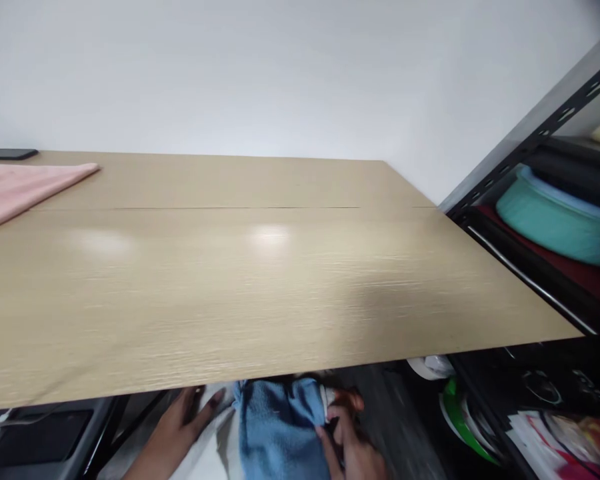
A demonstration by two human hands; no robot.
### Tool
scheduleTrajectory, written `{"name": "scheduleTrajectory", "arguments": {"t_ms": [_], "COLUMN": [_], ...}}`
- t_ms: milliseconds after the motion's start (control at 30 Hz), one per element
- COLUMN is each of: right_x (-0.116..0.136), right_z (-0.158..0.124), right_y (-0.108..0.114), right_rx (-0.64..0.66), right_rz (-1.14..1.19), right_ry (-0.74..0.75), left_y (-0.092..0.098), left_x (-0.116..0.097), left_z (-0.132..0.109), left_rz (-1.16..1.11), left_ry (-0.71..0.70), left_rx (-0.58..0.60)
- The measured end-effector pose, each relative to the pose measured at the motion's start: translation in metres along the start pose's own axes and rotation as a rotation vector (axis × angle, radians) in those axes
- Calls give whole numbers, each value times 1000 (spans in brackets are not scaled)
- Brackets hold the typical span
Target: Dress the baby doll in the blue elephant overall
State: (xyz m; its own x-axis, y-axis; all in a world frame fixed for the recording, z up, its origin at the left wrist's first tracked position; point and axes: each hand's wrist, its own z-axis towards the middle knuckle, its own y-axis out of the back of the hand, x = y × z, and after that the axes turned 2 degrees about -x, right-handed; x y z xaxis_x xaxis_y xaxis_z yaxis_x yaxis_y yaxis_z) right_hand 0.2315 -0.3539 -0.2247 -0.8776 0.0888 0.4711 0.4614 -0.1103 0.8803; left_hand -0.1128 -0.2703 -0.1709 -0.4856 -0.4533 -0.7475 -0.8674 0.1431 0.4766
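Note:
Below the near edge of a light wooden table (260, 287), both my hands are at a blue cloth (280, 427). My left hand (180, 420) lies against the cloth's left side with its fingers stretched over something white (215, 433). My right hand (350, 433) has its fingers curled on the cloth's right edge. The picture is smeared by motion and the table edge hides the top of the cloth.
A pink cloth (20, 187) and a dark flat phone (7, 154) lie at the table's far left. A black metal shelf (540, 267) stands at the right, holding a teal round thing (555, 220). Lower shelves hold papers and a green and white object (460, 413).

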Motion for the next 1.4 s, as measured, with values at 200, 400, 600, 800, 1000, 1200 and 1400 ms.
{"name": "scheduleTrajectory", "arguments": {"t_ms": [200,400,600,800,1000,1200,1400], "right_x": [-11,0,3,-17,-50,-78,-103], "right_z": [14,14,22,33,60,92,92], "right_y": [17,13,13,38,97,162,187], "right_rx": [4,-38,-164,-295,-266,-475,-770], "right_rz": [159,138,45,-14,-28,8,-79], "right_ry": [0,-47,22,-21,-406,-689,-690], "left_y": [0,-2,-1,-1,1,3,2], "left_x": [4,6,3,5,10,7,16], "left_z": [0,3,1,0,1,0,1], "left_rz": [-8,-27,-34,-68,-55,-43,-31], "left_ry": [28,37,49,57,64,50,68], "left_rx": [-22,-19,-8,-24,-3,20,-15]}}
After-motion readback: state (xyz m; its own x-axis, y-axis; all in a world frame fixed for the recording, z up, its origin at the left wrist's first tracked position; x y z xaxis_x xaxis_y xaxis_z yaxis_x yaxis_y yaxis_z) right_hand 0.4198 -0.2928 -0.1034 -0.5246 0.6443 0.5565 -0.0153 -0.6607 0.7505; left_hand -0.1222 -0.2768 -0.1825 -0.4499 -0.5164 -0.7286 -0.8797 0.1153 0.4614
